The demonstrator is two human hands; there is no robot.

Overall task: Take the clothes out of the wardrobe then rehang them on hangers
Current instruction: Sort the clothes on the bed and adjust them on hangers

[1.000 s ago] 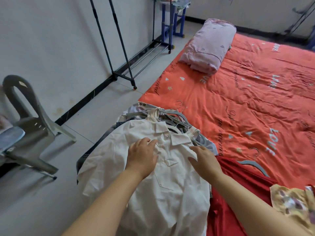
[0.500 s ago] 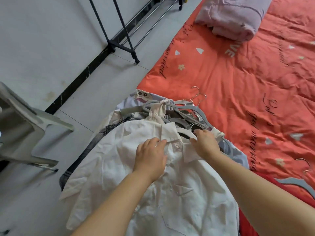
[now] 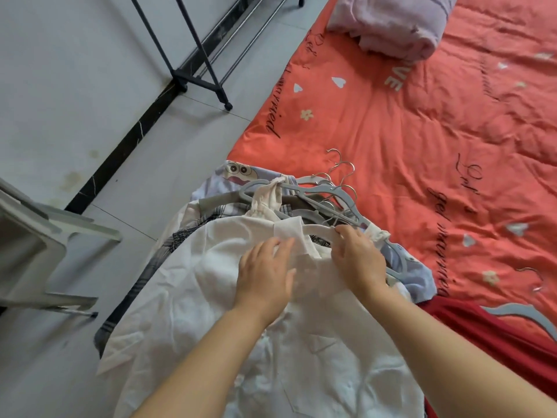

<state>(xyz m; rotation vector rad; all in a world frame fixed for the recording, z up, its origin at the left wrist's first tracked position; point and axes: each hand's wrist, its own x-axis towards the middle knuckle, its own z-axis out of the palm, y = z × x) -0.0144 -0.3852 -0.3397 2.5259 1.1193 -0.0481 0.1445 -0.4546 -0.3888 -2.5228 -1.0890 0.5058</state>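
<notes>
My left hand (image 3: 265, 276) lies flat on the white shirt (image 3: 196, 297), fingers straight and released, pressing the cloth just below the collar. My right hand (image 3: 358, 257) is curled round one arm of the white hanger (image 3: 319, 230), which pokes out of the neck opening. The shirt tops a pile of clothes at the near left edge of the bed (image 3: 391, 131), its hem spilling over that edge toward the floor. I judge the step in hand to be working this hanger through the shirt's neck. To do it well I should pin the front panel with the flat hand, then move the hanger along the line of the shoulders rather than straight up, so the collar does not catch or stretch. I should also mind the buttons; I cannot tell whether the top one is fastened. Beside the shirt, toward the bed's near right, lies a red garment (image 3: 482, 333), and a loose grey hanger (image 3: 512, 315) rests against it. Beyond my fingers a plaid garment (image 3: 168, 245) and a cartoon-print one (image 3: 238, 173) sit under a tangle of grey hangers (image 3: 316, 194), their metal hooks crossing each other, so lifting one may drag its neighbours. No box, basket or drawer shows here; the nearest thing to a holder is the black clothes rack (image 3: 196, 70) on the floor past the bed's left edge, and only its legs and lower rails are in sight. A folded pink quilt (image 3: 391, 22) sits at the far end.
</notes>
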